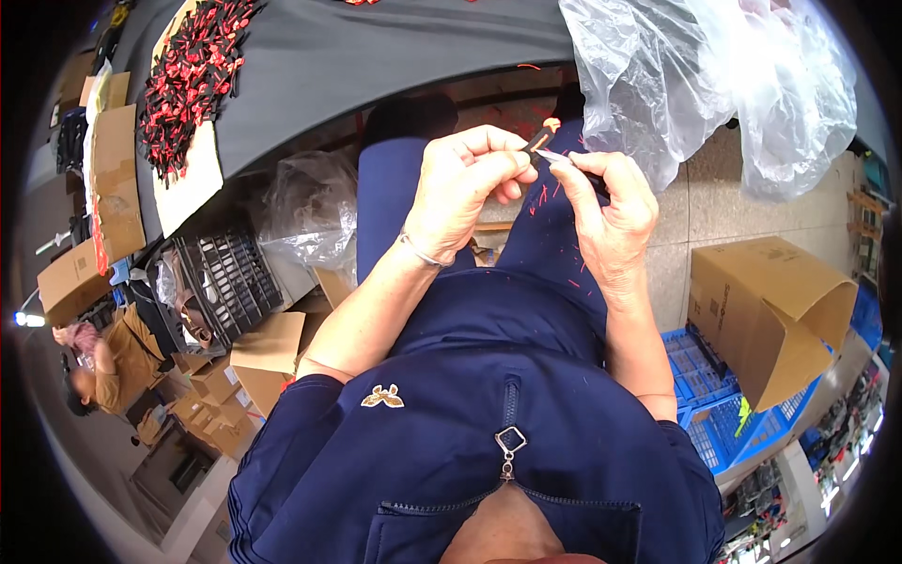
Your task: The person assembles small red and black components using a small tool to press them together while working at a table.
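My left hand (451, 193) is closed in a pinch on a small black strip-like piece (537, 142) with an orange-red tip, held above my lap. Close on its right, my right hand (615, 211) is wrapped round a slim pointed tool (552, 156) with a dark handle. The tool's pale tip reaches the black piece or lies just beside it; I cannot tell which. Most of the tool is hidden by my fingers, so its exact kind does not show. Short red thread bits (542, 195) are scattered on my dark blue trousers.
Ahead is a table with a dark cover (376, 52). A heap of black and red pieces (193, 85) lies at its left on a cardboard sheet (193, 193). Clear plastic (658, 85) hangs at the right, above an open carton (742, 301) and blue crates (719, 442). Another person (122, 352) is far left.
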Demonstrator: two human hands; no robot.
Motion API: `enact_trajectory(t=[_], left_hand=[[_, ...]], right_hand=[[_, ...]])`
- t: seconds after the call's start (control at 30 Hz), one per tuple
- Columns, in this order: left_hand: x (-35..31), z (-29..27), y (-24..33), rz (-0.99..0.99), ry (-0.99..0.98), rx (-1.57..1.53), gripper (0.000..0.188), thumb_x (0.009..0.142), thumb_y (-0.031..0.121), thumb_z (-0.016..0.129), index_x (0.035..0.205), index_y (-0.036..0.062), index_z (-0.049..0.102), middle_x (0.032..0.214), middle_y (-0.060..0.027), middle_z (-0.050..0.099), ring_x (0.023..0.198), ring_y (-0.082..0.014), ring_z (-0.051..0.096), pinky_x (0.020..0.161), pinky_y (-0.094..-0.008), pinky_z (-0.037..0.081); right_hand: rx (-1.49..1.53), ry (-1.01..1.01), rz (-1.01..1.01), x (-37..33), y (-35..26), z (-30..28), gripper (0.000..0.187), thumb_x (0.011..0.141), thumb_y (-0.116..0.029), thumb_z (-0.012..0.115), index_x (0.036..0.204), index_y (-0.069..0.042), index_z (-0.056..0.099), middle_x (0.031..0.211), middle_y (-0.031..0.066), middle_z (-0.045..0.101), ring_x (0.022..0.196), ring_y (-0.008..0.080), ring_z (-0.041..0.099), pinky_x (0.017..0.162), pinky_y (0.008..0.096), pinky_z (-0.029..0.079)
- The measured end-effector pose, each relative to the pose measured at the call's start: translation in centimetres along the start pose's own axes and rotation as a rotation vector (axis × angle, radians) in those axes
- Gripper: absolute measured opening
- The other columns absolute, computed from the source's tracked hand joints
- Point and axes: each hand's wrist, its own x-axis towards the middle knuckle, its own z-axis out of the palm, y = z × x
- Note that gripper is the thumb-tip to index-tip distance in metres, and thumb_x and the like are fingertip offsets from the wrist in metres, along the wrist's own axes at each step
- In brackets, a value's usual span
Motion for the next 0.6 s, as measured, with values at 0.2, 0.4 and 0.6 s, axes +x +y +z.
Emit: enact_trajectory(t=[0.2,0.4,0.6], left_hand=[[0.1,0.0,-0.2,0.007,-0.012,0.063,0.009,0.083,0.009,0.062,0.088,0.0025,0.065,0.076,-0.0035,0.066,0.060,-0.0040,0.055,0.057,-0.0173,0.045],[-0.1,0.8,-1.0,0.185,0.046,0.343,0.006,0.077,0.002,0.064,0.083,-0.0002,0.065,0.072,-0.0042,0.066,0.062,-0.0060,0.060,0.057,-0.0203,0.049],[-0.4,0.5,-1.7,0.838,0.071,0.960,0.012,0.069,0.000,0.068,0.081,0.0030,0.065,0.071,-0.0068,0.064,0.059,-0.0162,0.063,0.057,-0.0257,0.052]], right_hand=[[-0.039,-0.027,-0.002,0.0,0.2,0.1,0.016,0.073,-0.010,0.076,0.083,-0.005,0.065,0.070,0.0059,0.062,0.062,0.0186,0.057,0.055,0.0288,0.046],[0.624,-0.095,0.606,0.6,0.7,0.2,0.022,0.083,-0.008,0.070,0.100,0.000,0.058,0.083,0.0048,0.067,0.073,0.0053,0.058,0.063,0.0192,0.045],[0.853,-0.198,0.722,0.9,0.7,0.9,0.031,0.083,-0.002,0.067,0.111,0.002,0.054,0.090,0.0074,0.064,0.080,0.0080,0.060,0.070,0.0198,0.047]])
